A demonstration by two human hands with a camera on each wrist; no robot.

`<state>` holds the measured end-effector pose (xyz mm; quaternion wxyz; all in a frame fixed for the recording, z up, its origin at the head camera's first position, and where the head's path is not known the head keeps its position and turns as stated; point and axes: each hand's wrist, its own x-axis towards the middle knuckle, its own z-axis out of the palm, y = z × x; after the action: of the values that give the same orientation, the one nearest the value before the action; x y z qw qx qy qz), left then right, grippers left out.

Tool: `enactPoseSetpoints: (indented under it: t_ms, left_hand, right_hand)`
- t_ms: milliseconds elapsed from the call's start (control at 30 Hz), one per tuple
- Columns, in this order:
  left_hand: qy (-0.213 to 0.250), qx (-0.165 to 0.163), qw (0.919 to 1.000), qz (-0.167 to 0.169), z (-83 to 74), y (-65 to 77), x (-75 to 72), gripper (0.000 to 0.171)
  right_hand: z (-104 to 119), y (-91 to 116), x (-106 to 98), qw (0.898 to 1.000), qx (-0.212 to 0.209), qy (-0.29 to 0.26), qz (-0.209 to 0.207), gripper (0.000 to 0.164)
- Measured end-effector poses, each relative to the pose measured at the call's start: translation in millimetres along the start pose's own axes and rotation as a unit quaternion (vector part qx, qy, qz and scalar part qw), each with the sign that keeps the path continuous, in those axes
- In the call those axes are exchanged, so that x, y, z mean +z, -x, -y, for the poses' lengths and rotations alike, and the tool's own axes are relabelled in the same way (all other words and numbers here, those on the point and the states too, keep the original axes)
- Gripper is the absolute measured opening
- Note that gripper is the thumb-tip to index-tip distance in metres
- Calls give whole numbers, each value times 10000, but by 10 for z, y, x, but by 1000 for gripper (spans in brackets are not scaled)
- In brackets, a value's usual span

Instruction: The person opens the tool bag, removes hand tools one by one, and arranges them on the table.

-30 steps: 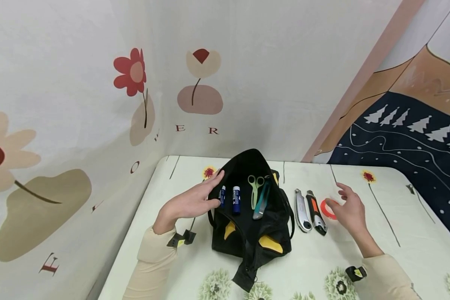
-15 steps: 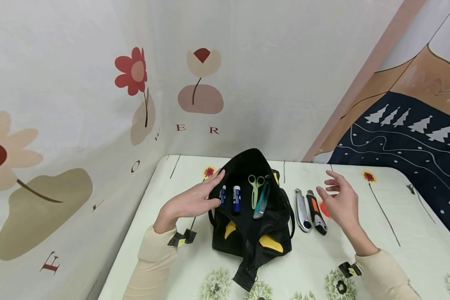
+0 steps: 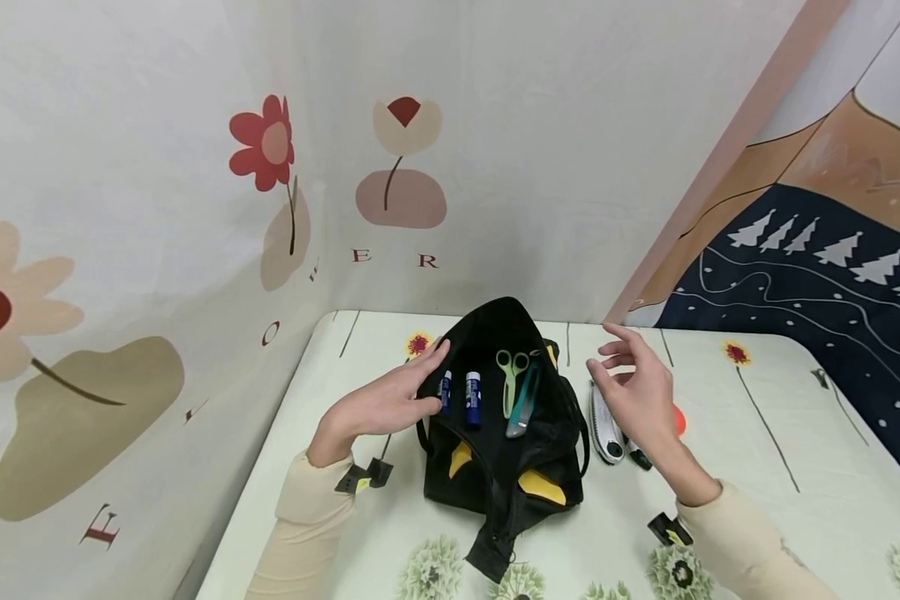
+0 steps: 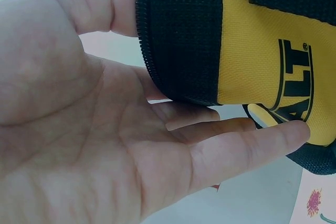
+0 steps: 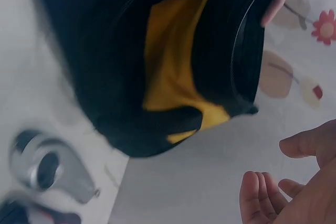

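Observation:
A black and yellow zippered tool bag [image 3: 487,467] sits on the table with its mouth open. My left hand [image 3: 378,404] holds its left rim, thumb inside and nearly straight fingers along the outside. In the bag are two blue glue sticks [image 3: 473,400], green-handled scissors [image 3: 508,387] and a teal utility knife [image 3: 523,404]. My right hand [image 3: 637,400] hovers to the bag's right, holding nothing, fingers loosely bent. Beneath it lie a silver utility knife [image 3: 606,437] and a black and orange one [image 3: 637,455], largely covered. Red tape [image 3: 678,420] peeks out behind the hand.
The tools lie on a white flower-patterned cloth [image 3: 757,467]. Printed fabric walls [image 3: 585,167] stand behind and to the left. The bag's black strap [image 3: 495,550] hangs towards the table's near side.
My right hand has moved left from above the red tape to over the utility knives, nearer the bag. The left hand has stayed at the rim.

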<state>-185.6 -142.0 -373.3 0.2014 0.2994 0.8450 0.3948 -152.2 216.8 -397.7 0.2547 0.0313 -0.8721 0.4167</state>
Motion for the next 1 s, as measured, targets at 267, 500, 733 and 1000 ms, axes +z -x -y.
enactPoseSetpoints:
  t_ms: [267, 500, 733, 1000]
  left_hand:
    - [-35, -50, 10000, -6, -9, 4, 2, 85]
    - [-17, -69, 10000, -7, -9, 1, 3, 85]
    - [14, -87, 10000, -4, -6, -6, 3, 85]
    - [5, -88, 10000, -11, 7, -15, 3, 85]
  right_hand:
    - [208, -43, 180, 9993, -182, -204, 264, 57]
    - [374, -83, 319, 9974, -237, -416, 531, 57]
    - [503, -111, 449, 9958, -454, -527, 592, 56]
    - [581, -121, 657, 9927, -704, -615, 762, 55]
